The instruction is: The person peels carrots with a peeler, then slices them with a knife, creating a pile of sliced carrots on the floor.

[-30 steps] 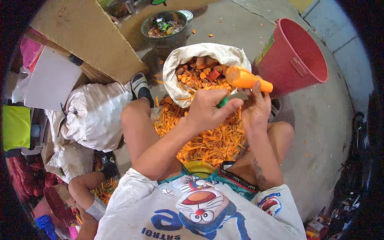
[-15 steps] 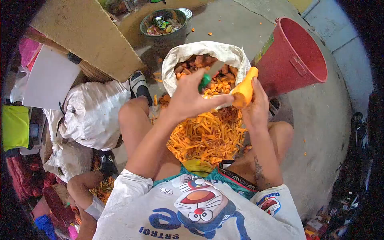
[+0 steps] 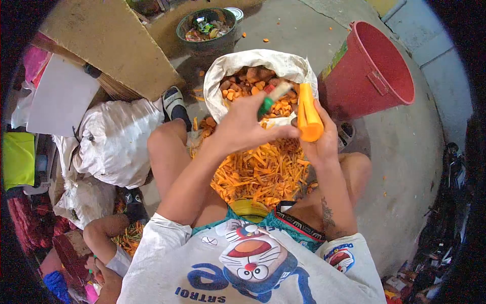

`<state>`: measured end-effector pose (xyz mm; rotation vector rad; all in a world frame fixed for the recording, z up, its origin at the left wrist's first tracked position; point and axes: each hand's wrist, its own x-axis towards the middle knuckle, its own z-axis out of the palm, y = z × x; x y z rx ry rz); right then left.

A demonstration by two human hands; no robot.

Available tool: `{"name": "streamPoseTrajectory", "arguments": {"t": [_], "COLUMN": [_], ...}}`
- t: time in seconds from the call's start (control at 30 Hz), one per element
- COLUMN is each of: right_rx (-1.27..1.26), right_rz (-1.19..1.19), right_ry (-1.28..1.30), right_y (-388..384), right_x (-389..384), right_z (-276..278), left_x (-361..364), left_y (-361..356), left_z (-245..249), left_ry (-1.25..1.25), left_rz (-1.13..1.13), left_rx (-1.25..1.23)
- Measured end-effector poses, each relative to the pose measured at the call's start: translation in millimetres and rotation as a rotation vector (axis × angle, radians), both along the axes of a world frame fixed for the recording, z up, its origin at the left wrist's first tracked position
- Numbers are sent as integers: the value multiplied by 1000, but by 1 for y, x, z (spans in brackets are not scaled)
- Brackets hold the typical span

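Note:
My left hand [image 3: 248,119] is wrapped round the green handle [image 3: 265,106] of a knife, whose blade [image 3: 280,91] is blurred and points up and to the right. Its thumb reaches to the lower end of a peeled carrot [image 3: 307,109]. Fingers of my right hand [image 3: 323,137] grip that carrot from the right side, thin end up, with a smooth orange face toward me. Beyond both hands, a white sack [image 3: 215,76] with rolled-down sides holds carrots and cut pieces [image 3: 282,107]. Orange peelings [image 3: 258,175] lie heaped between my legs.
A red bucket [image 3: 354,76] leans at the right of the sack. A dark bin [image 3: 207,43] with scraps stands behind it. To the left are a stuffed white sack [image 3: 119,144] and a cardboard sheet [image 3: 111,45]. Another person's leg [image 3: 104,233] shows at lower left.
The carrot has turned more upright in my right hand. Its lower end, brown before, now shows a clean orange face. The knife stays in my left hand, shifted slightly right.

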<state>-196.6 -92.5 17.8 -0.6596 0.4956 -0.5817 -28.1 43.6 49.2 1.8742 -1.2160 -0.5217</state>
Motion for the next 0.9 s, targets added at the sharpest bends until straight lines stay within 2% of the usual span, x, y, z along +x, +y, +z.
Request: {"name": "streamPoseTrajectory", "arguments": {"t": [0.03,0.1,0.27,0.33,0.43,0.5,0.63,0.73,0.83,0.9], "right_rx": [32,42,63,64,10,8,-18,-85,4,1], "right_rz": [86,87,119,201,123,97,23,59,-3,34], "right_ry": [-70,-18,30,-56,22,32,72,87,124,81], "right_y": [0,4,6,4,9,9,13,5,11,0], "right_x": [-2,-3,-8,-12,-9,-6,-4,-5,0,-4], "right_z": [-2,1,5,3,6,3,12,8,25,16], "left_x": [-6,-11,-15,-20,-27,-31,-39,-44,-53,-57], "left_y": [-2,-5,-9,-10,-11,-12,-12,-9,-6,-5], "left_z": [-3,-4,-14,-16,-14,-13,-13,-9,-14,-17], "left_ry": [10,8,-71,-107,-52,85,128,145,80,16], "left_rz": [-64,-154,-130,-117,-126,-182,-239,-258,-286,-218], "left_rx": [-6,38,-49,-93,-15,105,65,94,-9,-320]}}
